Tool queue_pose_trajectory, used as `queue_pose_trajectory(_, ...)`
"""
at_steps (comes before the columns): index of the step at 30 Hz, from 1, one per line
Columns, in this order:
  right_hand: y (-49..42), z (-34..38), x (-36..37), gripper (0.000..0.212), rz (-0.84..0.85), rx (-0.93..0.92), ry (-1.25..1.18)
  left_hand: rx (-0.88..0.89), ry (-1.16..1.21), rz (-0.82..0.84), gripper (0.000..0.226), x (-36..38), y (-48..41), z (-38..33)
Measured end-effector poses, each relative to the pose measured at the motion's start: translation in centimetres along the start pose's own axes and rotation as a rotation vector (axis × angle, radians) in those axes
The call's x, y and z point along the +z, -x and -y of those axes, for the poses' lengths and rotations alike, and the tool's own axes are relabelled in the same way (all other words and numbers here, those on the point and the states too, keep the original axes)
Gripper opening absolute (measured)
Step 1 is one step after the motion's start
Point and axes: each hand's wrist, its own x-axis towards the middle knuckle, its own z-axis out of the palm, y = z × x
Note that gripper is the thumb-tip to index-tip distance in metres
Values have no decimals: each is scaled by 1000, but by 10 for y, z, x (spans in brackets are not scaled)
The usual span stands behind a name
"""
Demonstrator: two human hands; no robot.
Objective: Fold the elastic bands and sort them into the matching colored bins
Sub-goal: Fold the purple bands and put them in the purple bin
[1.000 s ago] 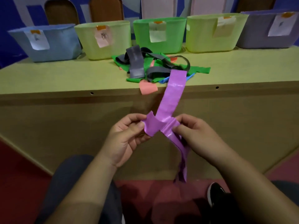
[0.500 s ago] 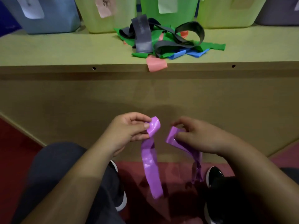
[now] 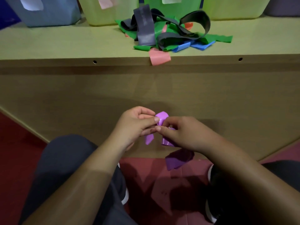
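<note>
Left grip (image 3: 136, 125) closed in a pinch, thumb and forefinger tips pressed onto the upper loop of the purple elastic band (image 3: 162, 116); right grip (image 3: 183, 133) likewise curled round the same band, fingertips just beside the left ones at the fold, other fingers wrapped over a bunched lower part. Band held in the air, low in front of the worktop's front panel and above the knees, well apart from the bins; one short tail poking down under the left grip, a darker folded length hanging below the right wrist. Beneath, red floor (image 3: 146, 172), dark trouser legs (image 3: 65, 159) and a dark shoe (image 3: 211, 208) with a pale sole. Further out and higher, on the pale yellow-green worktop (image 3: 65, 43), a loose pile of bands (image 3: 170, 34) near the front edge: wide grey bands (image 3: 144, 25) looped on top, green bands (image 3: 217, 38) spread underneath, blue bands (image 3: 199, 45) at the near right, and a pink band (image 3: 159, 57) drooping over the edge. Behind the pile, along the back of the worktop, a row of bins cut off by the top of the view: blue bin (image 3: 53, 15) at the left, pale yellow bin (image 3: 113, 15) beside it, green bin (image 3: 183, 5) straight behind the pile, a second yellow-green bin (image 3: 233, 8) to its right, and a corner of a purple bin (image 3: 282, 7) at the far right. Paper labels (image 3: 30, 4) on the fronts of the first three, writing too blurred to read.
</note>
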Motion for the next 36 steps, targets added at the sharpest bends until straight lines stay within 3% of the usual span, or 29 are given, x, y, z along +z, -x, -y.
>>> queue_pose_trajectory(10,-5,-15,-2,30,-10,-67,84,56,-174,97,14,2,-7,0)
queue_pose_trajectory(22,-4,-11,-5,28,97,-130,-38,166,-319,157,12,-6,-6,-5)
queue_pose_trajectory(26,-3,-7,-7,24,58,-56,-88,401,-704,136,20,-11,-8,2)
queue_pose_trajectory(29,-3,-6,-8,40,27,-41,47,581,-1101,170,21,-16,-12,3)
queue_pose_trajectory(31,-4,-8,-9,42,-5,-42,131,612,-1219,209,22,-16,-16,5)
queue_pose_trajectory(34,-7,-7,-8,25,-46,-26,97,633,-1201,153,26,-9,-20,8)
queue_pose_trajectory(36,-8,-8,-6,18,-57,-28,35,545,-996,83,32,-5,-22,18)
